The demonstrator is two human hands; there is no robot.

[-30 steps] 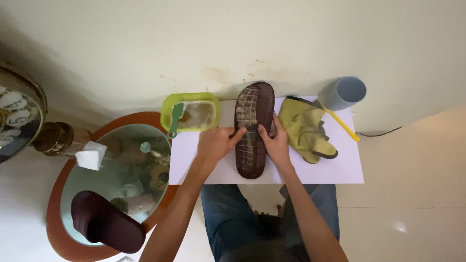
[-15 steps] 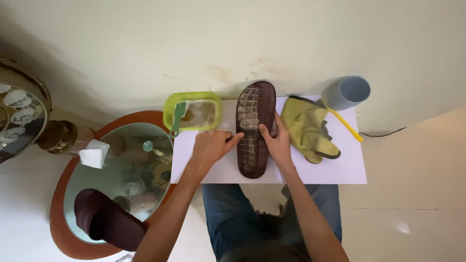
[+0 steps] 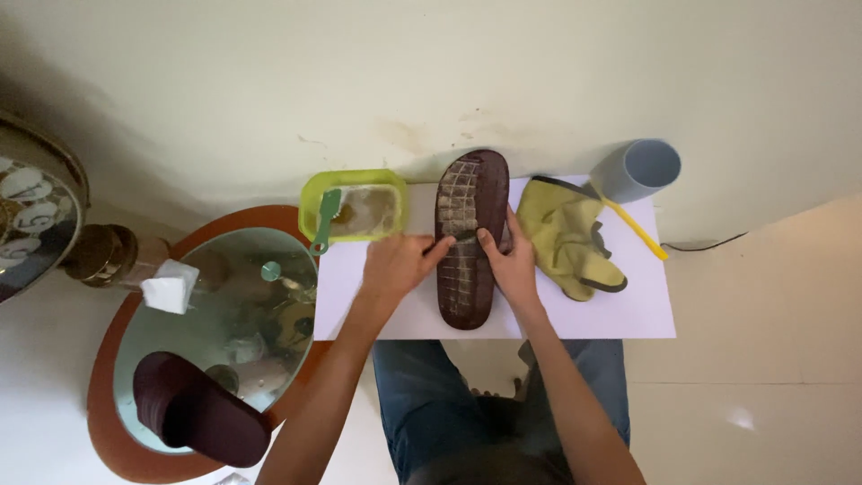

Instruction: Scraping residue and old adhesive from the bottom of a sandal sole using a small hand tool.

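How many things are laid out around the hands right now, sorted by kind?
Dark slippers: 2, sole-up slipper, second slipper
Yellow-green cloth: 1
Green container: 1
Grey-blue cup: 1
White sheet: 1
Total: 6

White rectangular board bearing, left to right: green plastic tray at its far-left corner, dark brown slipper sole-up at centre, yellow-green cloth glove, thin yellow stick, grey-blue cylindrical cup at its far-right corner.
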